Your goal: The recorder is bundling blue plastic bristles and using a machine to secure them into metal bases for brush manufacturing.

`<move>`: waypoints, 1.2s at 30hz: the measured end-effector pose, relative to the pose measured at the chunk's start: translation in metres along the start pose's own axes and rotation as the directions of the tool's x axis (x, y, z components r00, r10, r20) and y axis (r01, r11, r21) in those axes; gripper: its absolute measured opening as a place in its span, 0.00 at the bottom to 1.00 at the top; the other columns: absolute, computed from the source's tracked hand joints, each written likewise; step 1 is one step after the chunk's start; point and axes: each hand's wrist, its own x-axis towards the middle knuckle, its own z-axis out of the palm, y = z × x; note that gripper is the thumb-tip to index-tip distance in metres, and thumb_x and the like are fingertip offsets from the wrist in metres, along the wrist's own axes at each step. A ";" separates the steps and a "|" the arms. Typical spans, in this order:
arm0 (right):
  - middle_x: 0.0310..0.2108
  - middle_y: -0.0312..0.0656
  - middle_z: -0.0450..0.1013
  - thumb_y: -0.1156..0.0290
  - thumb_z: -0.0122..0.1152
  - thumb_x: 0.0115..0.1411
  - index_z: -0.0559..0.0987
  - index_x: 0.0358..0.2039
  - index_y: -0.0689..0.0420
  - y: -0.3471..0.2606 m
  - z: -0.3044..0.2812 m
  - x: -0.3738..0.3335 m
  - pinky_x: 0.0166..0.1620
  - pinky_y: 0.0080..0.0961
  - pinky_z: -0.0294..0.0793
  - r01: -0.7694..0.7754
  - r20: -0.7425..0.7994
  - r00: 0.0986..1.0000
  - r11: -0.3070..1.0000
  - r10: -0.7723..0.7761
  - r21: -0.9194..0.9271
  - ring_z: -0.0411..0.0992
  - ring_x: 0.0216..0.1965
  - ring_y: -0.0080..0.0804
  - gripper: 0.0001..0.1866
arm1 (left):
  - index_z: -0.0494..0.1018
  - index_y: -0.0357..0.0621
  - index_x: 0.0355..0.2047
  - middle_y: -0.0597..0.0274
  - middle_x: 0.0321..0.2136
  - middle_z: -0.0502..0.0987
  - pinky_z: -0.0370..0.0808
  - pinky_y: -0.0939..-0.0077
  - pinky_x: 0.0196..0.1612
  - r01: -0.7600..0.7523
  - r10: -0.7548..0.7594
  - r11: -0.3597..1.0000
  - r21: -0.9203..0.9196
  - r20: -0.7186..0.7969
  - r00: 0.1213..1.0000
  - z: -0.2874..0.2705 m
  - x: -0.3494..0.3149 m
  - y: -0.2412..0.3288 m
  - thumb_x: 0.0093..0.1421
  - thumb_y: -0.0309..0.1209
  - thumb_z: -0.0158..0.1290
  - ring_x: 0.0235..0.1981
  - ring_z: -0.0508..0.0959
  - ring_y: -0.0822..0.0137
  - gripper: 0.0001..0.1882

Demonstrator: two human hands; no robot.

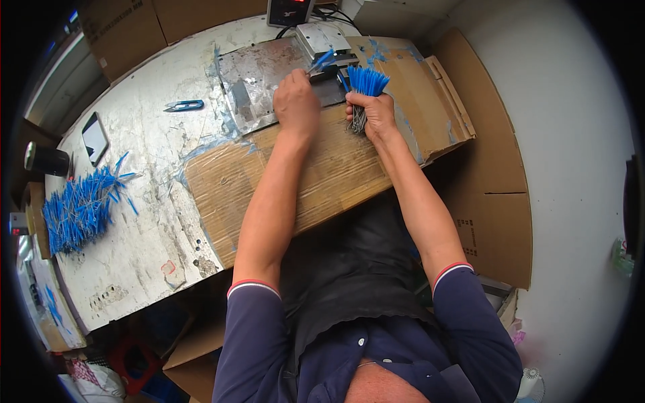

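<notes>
My right hand point(376, 115) is closed round a bundle of thin wire pieces with blue tips point(367, 81). Their blue ends fan out above the fist and grey wire ends hang below it. My left hand point(295, 102), slightly blurred, pinches what looks like one or two blue-tipped wire pieces point(323, 60) by the lower end. That hand is over a scuffed metal plate point(259, 74), with the blue end beside a small metal machine point(323, 40). A large heap of similar blue-tipped wire pieces point(80, 208) lies at the far left of the table.
Blue-handled thread snips point(185, 105) and a phone point(95, 138) lie on the worn white table point(151, 161). A black cup point(46, 159) stands at the left edge. Flattened cardboard point(342, 161) covers the near edge. Behind the machine is a box with a red display point(289, 11).
</notes>
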 end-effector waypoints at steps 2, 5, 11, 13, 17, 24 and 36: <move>0.21 0.43 0.77 0.79 0.70 0.52 0.81 0.27 0.66 -0.001 0.004 0.000 0.21 0.25 0.78 0.012 0.005 1.000 1.000 -0.011 -0.024 0.76 0.18 0.29 0.05 | 0.75 0.42 0.37 0.51 0.30 0.81 0.74 0.55 0.40 0.097 -0.099 0.995 -0.039 -0.055 0.994 -0.002 0.001 0.001 0.66 0.29 0.53 0.35 0.80 0.48 0.05; 0.20 0.44 0.77 0.79 0.70 0.52 0.81 0.27 0.68 -0.002 0.010 0.004 0.20 0.26 0.77 0.002 -0.015 1.000 0.999 -0.002 -0.040 0.75 0.17 0.30 0.05 | 0.75 0.42 0.37 0.52 0.30 0.81 0.74 0.54 0.41 0.089 -0.095 0.994 -0.058 -0.118 0.988 -0.003 0.003 0.000 0.66 0.29 0.53 0.34 0.80 0.48 0.05; 0.20 0.48 0.76 0.81 0.68 0.53 0.80 0.25 0.69 -0.004 0.022 0.017 0.19 0.28 0.79 -0.013 -0.114 0.993 0.998 0.005 -0.068 0.76 0.17 0.34 0.05 | 0.75 0.43 0.38 0.52 0.30 0.81 0.72 0.52 0.40 0.067 -0.077 0.996 -0.065 -0.164 0.983 -0.003 0.003 0.000 0.67 0.30 0.53 0.34 0.80 0.47 0.05; 0.20 0.49 0.77 0.82 0.68 0.53 0.80 0.25 0.70 -0.004 0.026 0.018 0.20 0.30 0.80 -0.026 -0.152 0.988 0.995 0.012 -0.092 0.77 0.17 0.35 0.05 | 0.75 0.43 0.38 0.53 0.30 0.81 0.72 0.53 0.41 0.049 -0.061 0.996 -0.070 -0.184 0.981 -0.003 0.003 -0.001 0.67 0.30 0.53 0.35 0.80 0.48 0.05; 0.20 0.49 0.77 0.81 0.68 0.53 0.80 0.25 0.70 0.000 0.026 0.020 0.20 0.31 0.81 0.003 -0.163 0.986 0.997 -0.014 -0.071 0.77 0.18 0.36 0.06 | 0.75 0.44 0.38 0.53 0.29 0.80 0.71 0.54 0.43 0.005 -0.026 0.996 -0.090 -0.236 0.971 -0.002 0.005 -0.002 0.66 0.30 0.53 0.35 0.80 0.48 0.05; 0.23 0.47 0.78 0.81 0.70 0.52 0.80 0.29 0.68 0.002 0.015 0.014 0.23 0.30 0.82 -0.004 -0.099 0.995 0.996 0.013 0.089 0.78 0.21 0.36 0.06 | 0.76 0.45 0.37 0.53 0.29 0.80 0.71 0.55 0.42 0.021 -0.024 0.998 -0.054 -0.056 0.998 -0.004 0.001 0.002 0.66 0.32 0.54 0.35 0.80 0.49 0.05; 0.23 0.44 0.78 0.80 0.71 0.51 0.81 0.29 0.65 0.001 0.000 0.002 0.22 0.27 0.78 -0.014 -0.062 0.998 0.999 0.016 0.039 0.77 0.21 0.32 0.06 | 0.76 0.42 0.36 0.50 0.29 0.80 0.74 0.54 0.40 -0.011 0.014 0.995 -0.096 0.022 1.000 -0.005 0.000 0.001 0.66 0.31 0.54 0.34 0.80 0.47 0.06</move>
